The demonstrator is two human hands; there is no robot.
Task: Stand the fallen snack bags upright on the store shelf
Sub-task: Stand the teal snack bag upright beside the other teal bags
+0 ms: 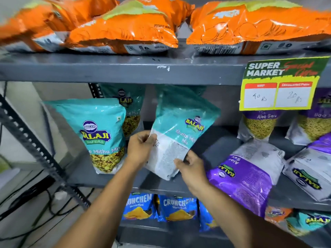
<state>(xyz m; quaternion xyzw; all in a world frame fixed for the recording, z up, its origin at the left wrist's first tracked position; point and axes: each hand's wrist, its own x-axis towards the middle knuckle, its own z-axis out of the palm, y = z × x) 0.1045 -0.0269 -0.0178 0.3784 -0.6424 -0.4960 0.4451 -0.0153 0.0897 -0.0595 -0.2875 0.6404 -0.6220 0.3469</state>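
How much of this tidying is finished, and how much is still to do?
Done: one teal bag stands upright at the left of the middle shelf. In hand: the left hand and right hand hold a second teal bag, still tilted. Left: two purple bags lying flat on the right.

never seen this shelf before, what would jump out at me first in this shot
The teal snack bag in the middle of the centre shelf, tilted and held at its lower corners by the left hand and right hand. Above it, orange chip bags lie flat across the top shelf. To the right hangs a yellow and green price sign, with a fallen purple bag lying below it.
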